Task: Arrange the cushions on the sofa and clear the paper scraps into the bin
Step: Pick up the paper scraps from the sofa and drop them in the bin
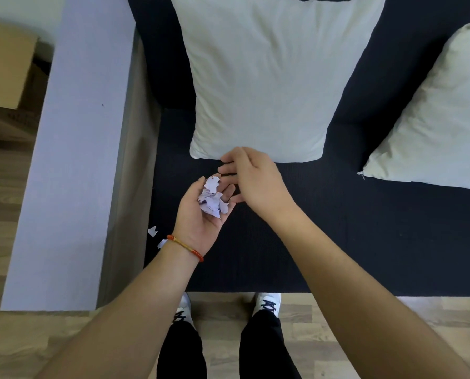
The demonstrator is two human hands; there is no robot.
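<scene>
My left hand is palm up over the dark sofa seat, cupping a small heap of white paper scraps. Just right of it, my right hand hovers with its fingers loosely apart by the heap and nothing visible in them. Two loose paper scraps lie at the seat's left edge beside my left wrist. One white cushion leans upright against the sofa back, directly beyond my hands. A second white cushion leans at the right.
The sofa's pale armrest runs along the left. A cardboard box stands on the wooden floor beyond the armrest. My legs and white shoes are at the seat's front edge. No bin is in view.
</scene>
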